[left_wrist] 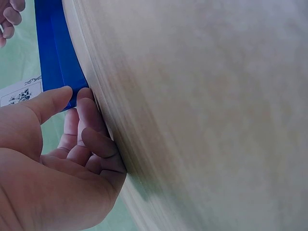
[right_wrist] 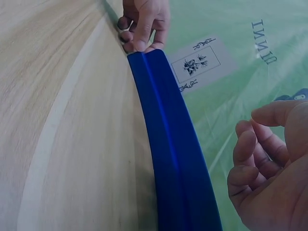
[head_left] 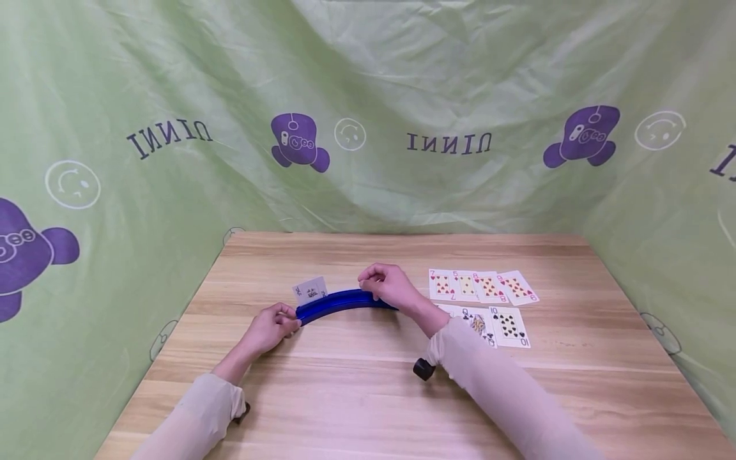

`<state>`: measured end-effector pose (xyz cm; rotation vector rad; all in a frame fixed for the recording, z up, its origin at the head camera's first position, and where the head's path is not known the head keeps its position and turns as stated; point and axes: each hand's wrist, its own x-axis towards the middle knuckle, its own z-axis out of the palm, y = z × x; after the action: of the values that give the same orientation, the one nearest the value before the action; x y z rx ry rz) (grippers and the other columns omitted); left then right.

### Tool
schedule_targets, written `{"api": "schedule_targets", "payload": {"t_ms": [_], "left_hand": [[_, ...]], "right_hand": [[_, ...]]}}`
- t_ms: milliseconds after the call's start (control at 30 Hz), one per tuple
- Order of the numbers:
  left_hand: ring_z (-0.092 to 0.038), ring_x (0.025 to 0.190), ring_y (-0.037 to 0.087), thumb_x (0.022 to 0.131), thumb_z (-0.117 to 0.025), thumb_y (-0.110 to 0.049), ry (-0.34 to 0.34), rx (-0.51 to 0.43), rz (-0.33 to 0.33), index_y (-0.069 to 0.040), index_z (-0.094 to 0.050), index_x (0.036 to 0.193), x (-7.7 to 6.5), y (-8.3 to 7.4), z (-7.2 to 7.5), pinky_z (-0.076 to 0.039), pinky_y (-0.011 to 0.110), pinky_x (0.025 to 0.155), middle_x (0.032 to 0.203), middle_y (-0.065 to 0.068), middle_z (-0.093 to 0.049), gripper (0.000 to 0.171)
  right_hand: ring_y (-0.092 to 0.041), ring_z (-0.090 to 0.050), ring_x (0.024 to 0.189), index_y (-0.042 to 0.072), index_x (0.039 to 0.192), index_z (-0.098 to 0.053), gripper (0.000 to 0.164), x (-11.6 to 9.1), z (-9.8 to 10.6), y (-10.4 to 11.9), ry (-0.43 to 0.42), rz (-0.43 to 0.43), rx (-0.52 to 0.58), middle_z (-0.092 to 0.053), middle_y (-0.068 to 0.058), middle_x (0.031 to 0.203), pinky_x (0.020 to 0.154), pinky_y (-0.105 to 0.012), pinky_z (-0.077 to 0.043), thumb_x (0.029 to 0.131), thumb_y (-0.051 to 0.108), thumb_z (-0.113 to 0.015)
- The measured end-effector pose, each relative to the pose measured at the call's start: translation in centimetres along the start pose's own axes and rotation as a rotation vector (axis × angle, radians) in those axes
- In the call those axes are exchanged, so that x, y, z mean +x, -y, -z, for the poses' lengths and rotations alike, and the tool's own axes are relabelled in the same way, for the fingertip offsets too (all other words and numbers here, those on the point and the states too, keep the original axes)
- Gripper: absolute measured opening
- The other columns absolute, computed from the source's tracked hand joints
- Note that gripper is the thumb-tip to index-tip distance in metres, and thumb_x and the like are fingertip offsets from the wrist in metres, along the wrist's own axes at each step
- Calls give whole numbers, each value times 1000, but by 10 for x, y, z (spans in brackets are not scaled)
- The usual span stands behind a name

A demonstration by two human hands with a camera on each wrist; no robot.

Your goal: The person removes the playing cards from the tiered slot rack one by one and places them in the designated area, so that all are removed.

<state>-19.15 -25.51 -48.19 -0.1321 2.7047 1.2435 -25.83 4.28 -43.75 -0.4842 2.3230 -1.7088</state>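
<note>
A curved blue card holder stands on the wooden table, with one joker card upright in its left part. My left hand pinches the holder's left end; in the left wrist view the thumb lies on top and the index finger below. Just above and behind the holder's right part is my right hand. Seen from the right wrist, its fingers are loosely curled, nothing between them and the thumb, apart from the holder. The joker's lower edge is hidden in the slot.
Right of the holder lie two rows of face-up playing cards. Red number cards overlap at the back; a queen and a black ten lie in front, partly behind my right sleeve. Green cloth hangs around the table.
</note>
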Motion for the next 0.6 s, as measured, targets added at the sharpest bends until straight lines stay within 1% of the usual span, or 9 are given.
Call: {"api": "schedule_targets", "payload": {"t_ms": [100, 233, 300, 367, 500, 567, 600], "left_hand": [[-59, 68, 10, 91, -70, -13, 2, -1, 2, -4, -60, 104, 0, 0, 0, -43, 24, 62, 81, 4, -72, 19], [-59, 68, 10, 91, -70, -13, 10, -3, 3, -5, -60, 105, 1, 1, 0, -44, 24, 63, 82, 4, -72, 19], [-59, 68, 10, 90, -70, -14, 12, -3, 7, -5, -60, 105, 1, 1, 0, -44, 24, 63, 82, 4, -72, 20], [-59, 68, 10, 91, -70, -14, 14, -2, 3, -4, -60, 105, 0, 1, 0, -44, 24, 63, 82, 4, -72, 20], [-59, 68, 10, 91, -70, -14, 10, -7, 5, -4, -60, 105, 0, 0, 0, -44, 24, 63, 82, 4, -72, 20], [-59, 68, 10, 91, -69, -14, 10, -4, 2, -4, -59, 105, 1, 0, 1, -44, 25, 63, 82, 4, -72, 19], [-59, 68, 10, 91, -69, -14, 7, -4, 5, -5, -60, 105, 1, 0, 1, -44, 25, 64, 82, 3, -72, 19]], "right_hand": [[-24, -59, 65, -1, 106, -69, 21, 2, -4, 1, 8, 7, -2, -68, -3, 83, 70, -44, -53, 88, 10, -68], [-17, -57, 62, 1, 104, -70, 18, 5, -11, 2, 15, 15, -9, -67, -2, 82, 63, -32, -50, 89, 11, -68], [-16, -56, 61, 0, 104, -70, 18, 7, -14, 2, 18, 18, -6, -67, -2, 81, 61, -28, -48, 89, 11, -68], [-17, -57, 62, 2, 102, -70, 16, 8, -17, 3, 18, 18, -2, -66, -1, 80, 60, -26, -47, 89, 11, -68], [-27, -61, 66, 5, 100, -70, 12, 11, -22, 5, 14, 26, -16, -65, 0, 80, 60, -26, -47, 90, 12, -68], [-28, -61, 68, 6, 99, -70, 12, 13, -25, 6, 14, 37, -26, -66, -1, 81, 61, -27, -49, 90, 13, -68], [-27, -61, 67, 6, 100, -70, 12, 14, -26, 7, 16, 40, -31, -66, -2, 82, 61, -27, -49, 90, 13, -68]]}}
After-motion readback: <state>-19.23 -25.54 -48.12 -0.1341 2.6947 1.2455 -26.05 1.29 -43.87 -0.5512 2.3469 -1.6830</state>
